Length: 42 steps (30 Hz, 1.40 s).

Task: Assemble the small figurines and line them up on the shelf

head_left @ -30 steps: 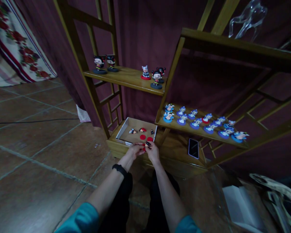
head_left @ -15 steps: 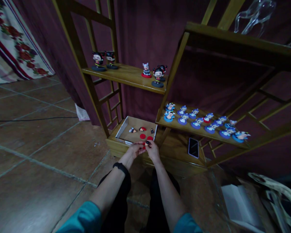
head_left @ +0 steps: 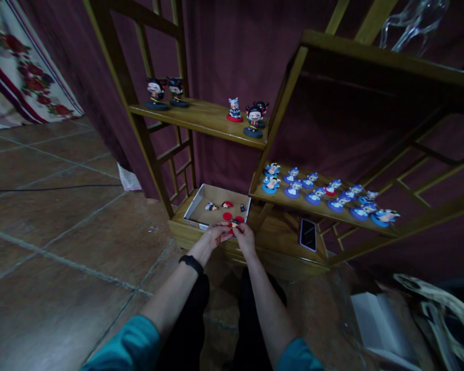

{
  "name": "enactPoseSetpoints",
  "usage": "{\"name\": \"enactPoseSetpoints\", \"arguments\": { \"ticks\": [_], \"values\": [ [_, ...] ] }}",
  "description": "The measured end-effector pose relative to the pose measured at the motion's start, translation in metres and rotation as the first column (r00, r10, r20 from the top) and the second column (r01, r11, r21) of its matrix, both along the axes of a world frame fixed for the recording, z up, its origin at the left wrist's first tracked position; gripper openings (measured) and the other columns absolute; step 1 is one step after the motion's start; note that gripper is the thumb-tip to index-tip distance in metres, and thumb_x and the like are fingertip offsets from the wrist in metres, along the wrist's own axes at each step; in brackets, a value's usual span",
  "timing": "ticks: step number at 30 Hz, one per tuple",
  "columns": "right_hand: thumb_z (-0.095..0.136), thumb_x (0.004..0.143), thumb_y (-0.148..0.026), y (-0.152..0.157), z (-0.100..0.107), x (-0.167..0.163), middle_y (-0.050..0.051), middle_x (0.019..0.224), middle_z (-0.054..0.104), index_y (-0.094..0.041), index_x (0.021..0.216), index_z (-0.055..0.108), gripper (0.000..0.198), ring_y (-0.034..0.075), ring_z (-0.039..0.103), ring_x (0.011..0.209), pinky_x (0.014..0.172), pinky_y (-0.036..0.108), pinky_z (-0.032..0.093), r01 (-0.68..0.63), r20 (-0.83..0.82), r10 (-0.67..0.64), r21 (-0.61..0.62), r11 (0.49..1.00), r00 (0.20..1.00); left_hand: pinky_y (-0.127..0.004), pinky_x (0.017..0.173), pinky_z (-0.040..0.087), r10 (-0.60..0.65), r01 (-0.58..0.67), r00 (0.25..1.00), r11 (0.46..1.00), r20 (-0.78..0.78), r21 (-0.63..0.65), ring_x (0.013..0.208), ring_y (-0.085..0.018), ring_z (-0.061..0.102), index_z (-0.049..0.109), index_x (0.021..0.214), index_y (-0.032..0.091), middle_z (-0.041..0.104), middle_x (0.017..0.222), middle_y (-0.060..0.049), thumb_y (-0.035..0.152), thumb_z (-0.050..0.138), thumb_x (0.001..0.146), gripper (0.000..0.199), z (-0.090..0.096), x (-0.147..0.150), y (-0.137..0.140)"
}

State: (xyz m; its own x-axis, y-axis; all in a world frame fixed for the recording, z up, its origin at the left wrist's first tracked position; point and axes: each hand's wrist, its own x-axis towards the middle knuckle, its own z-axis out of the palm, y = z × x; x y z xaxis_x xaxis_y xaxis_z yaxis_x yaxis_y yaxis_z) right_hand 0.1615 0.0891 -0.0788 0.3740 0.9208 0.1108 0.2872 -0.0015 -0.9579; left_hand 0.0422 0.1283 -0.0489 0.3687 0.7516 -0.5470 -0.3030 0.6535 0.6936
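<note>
A small black-haired figurine (head_left: 235,223) is pinched between my two hands, just past the front rim of a shallow cardboard box (head_left: 195,208). My left hand (head_left: 217,235) closes on its lower left side, where red, apparently a round base, shows at the fingertips. On the other side my right hand (head_left: 246,239) grips it between thumb and fingers. Whether figurine and base are joined is hidden by the fingers. Inside the box lie a figurine with white and black parts (head_left: 212,206), one beside red (head_left: 227,204), a small dark piece (head_left: 243,208) and a loose red disc (head_left: 227,216).
The box stands on the wooden shelf unit's low board (head_left: 274,229), with a phone (head_left: 308,234) to its right. Several blue-based figurines (head_left: 316,196) line the right shelf; black-haired ones (head_left: 254,121) stand higher. A white box (head_left: 382,324) lies at lower right.
The figurine has been turned and raised slightly, so its front and black-haired head show more plainly between my fingers. Both hands stay at the box's front edge.
</note>
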Motion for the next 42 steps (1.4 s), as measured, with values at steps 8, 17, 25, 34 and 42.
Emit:
{"name": "enactPoseSetpoints", "arguments": {
  "ticks": [8, 17, 25, 34, 42],
  "values": [
    [0.057, 0.063, -0.031, 0.002, 0.000, -0.002, 0.000, 0.077, 0.069, -0.020, 0.078, 0.066, 0.020, 0.016, 0.061, 0.071, 0.071, 0.029, 0.047, 0.015, -0.120, -0.019, -0.040, 0.999, 0.993, -0.023, 0.058, 0.053, 0.019, -0.017, 0.999, 0.997, -0.035, 0.075, 0.050, -0.010, 0.060, 0.057, 0.079, 0.013, 0.062, 0.058, 0.000, -0.002, 0.062, 0.061, 0.024, 0.006, -0.002, -0.009],
    [0.056, 0.063, -0.027, -0.006, 0.015, -0.007, 0.001, 0.083, 0.069, -0.020, 0.083, 0.066, 0.024, 0.017, 0.061, 0.079, 0.077, 0.031, 0.047, -0.089, -0.290, 0.084, -0.002, 0.996, 0.953, -0.026, 0.065, 0.053, -0.044, 0.037, 0.997, 0.994, 0.071, 0.101, 0.059, -0.013, 0.063, 0.060, 0.076, 0.011, 0.066, 0.068, -0.006, 0.006, 0.068, 0.060, 0.018, 0.001, -0.009, -0.010],
    [0.062, 0.060, -0.023, -0.007, 0.017, -0.014, 0.002, 0.093, 0.067, -0.021, 0.098, 0.060, 0.038, 0.017, 0.060, 0.088, 0.082, 0.032, 0.046, -0.109, -0.462, 0.119, 0.050, 0.993, 0.879, -0.023, 0.064, 0.052, 0.062, -0.073, 0.995, 0.986, 0.077, 0.149, 0.060, -0.011, 0.061, 0.060, 0.068, 0.010, 0.064, 0.064, -0.004, 0.007, 0.069, 0.060, 0.013, 0.003, -0.008, -0.009],
    [0.066, 0.059, -0.026, -0.008, 0.020, -0.015, 0.003, 0.094, 0.067, -0.021, 0.099, 0.059, 0.041, 0.018, 0.060, 0.089, 0.083, 0.035, 0.046, -0.151, -0.512, 0.167, 0.074, 0.986, 0.843, -0.021, 0.066, 0.049, 0.077, -0.088, 0.991, 0.992, 0.114, 0.094, 0.062, -0.009, 0.060, 0.065, 0.073, 0.012, 0.065, 0.068, -0.003, 0.008, 0.069, 0.062, 0.012, 0.000, -0.010, -0.009],
    [0.067, 0.057, -0.027, -0.006, 0.014, -0.014, 0.004, 0.093, 0.067, -0.020, 0.100, 0.059, 0.044, 0.018, 0.060, 0.088, 0.085, 0.038, 0.045, -0.070, -0.519, 0.088, 0.055, 0.996, 0.850, -0.017, 0.062, 0.045, 0.164, -0.172, 0.983, 0.978, 0.077, 0.115, 0.060, -0.007, 0.058, 0.064, 0.068, 0.013, 0.064, 0.064, -0.001, 0.010, 0.071, 0.059, 0.011, 0.004, -0.010, -0.007]
  ]
}}
